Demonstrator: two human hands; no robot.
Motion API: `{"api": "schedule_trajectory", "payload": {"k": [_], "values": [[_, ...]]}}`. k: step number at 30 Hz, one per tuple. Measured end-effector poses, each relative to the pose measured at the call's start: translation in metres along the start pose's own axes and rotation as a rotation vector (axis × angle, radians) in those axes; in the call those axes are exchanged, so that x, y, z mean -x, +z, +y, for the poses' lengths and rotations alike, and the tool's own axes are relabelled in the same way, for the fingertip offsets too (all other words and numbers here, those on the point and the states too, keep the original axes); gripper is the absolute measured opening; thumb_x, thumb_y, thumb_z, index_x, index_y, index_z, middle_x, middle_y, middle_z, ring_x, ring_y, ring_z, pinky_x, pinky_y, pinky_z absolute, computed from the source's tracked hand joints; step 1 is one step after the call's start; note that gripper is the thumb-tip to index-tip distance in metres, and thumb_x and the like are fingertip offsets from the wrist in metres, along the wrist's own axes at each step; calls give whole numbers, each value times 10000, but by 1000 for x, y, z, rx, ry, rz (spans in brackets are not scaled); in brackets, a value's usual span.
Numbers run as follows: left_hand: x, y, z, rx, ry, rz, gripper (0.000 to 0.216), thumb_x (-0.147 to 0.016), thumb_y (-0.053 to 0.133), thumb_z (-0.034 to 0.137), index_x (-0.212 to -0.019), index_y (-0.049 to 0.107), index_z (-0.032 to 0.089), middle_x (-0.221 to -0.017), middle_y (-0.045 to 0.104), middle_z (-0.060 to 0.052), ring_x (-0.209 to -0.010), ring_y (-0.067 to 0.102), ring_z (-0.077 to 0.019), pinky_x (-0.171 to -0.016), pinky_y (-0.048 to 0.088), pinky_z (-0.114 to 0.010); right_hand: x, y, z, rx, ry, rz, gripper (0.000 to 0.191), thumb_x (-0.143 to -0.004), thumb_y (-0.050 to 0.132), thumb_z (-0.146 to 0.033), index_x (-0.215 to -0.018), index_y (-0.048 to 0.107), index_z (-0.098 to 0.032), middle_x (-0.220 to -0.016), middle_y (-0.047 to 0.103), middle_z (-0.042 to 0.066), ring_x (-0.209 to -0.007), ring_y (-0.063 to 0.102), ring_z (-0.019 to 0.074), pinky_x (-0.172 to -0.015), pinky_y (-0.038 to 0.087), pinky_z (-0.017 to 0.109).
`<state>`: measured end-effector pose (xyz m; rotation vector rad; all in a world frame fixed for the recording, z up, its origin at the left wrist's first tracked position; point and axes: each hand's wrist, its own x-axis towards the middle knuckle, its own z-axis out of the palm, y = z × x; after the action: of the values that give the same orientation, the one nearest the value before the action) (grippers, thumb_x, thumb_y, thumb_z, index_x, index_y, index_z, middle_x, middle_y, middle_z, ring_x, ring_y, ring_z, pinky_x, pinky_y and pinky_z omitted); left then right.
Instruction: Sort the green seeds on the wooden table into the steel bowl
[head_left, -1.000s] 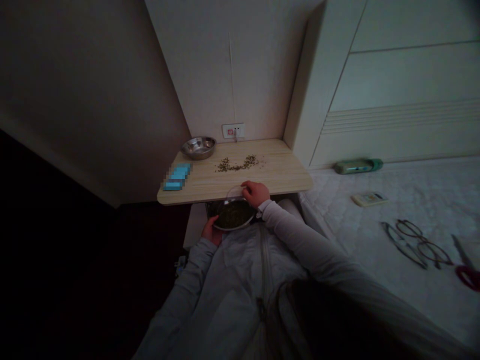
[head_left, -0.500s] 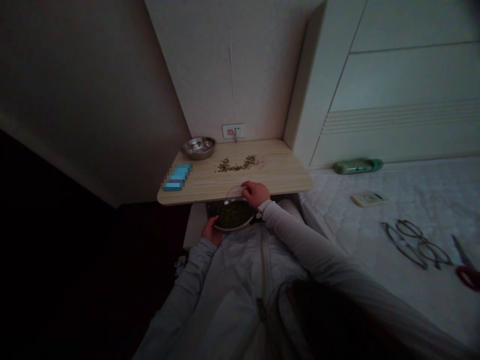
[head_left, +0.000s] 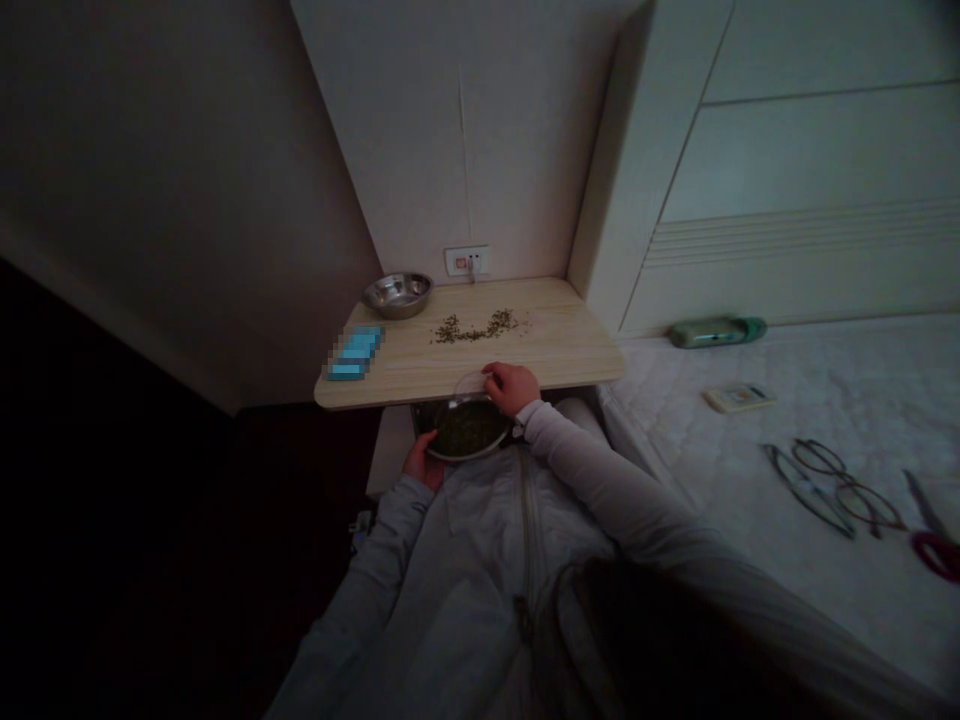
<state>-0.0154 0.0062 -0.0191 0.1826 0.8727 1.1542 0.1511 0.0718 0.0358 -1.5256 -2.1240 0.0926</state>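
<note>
A round bowl with a pale rim (head_left: 466, 457) sits at my lap, just below the table's front edge. In it lies a mass of small dark green grains (head_left: 471, 430), too dim to name surely. My left hand (head_left: 424, 463) is closed on the bowl's left side, thumb over the rim. My right hand (head_left: 514, 389) is above the bowl's far right side, pinching a clear, rounded thin-walled piece (head_left: 470, 384), perhaps a small cup or lid. Loose dark grains (head_left: 491, 326) lie scattered on the wooden table (head_left: 405, 370) beyond my hands.
A metal bowl (head_left: 398, 296) stands at the table's back left, with a blurred-out blue-screened phone (head_left: 355, 353) before it. A wall socket (head_left: 466, 262) holds a plug. On the bed to the right lie a green bottle (head_left: 716, 332), a small pale box (head_left: 738, 398), glasses (head_left: 847, 487) and scissors (head_left: 936, 553).
</note>
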Motion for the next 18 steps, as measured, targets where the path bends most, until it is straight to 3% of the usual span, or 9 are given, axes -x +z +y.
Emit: {"api": "schedule_trajectory", "payload": {"k": [18], "values": [[-1,-1,-1,13,17,-15,198,-676,426,185,-764,595,130,-691,652,-45,-860,554,-195,-765,435,-319,0,3,2,0,-30,50,282,-721,355,-277,-913,545,-194,-816,614,33,-751,540,152,-677,362,252]]}}
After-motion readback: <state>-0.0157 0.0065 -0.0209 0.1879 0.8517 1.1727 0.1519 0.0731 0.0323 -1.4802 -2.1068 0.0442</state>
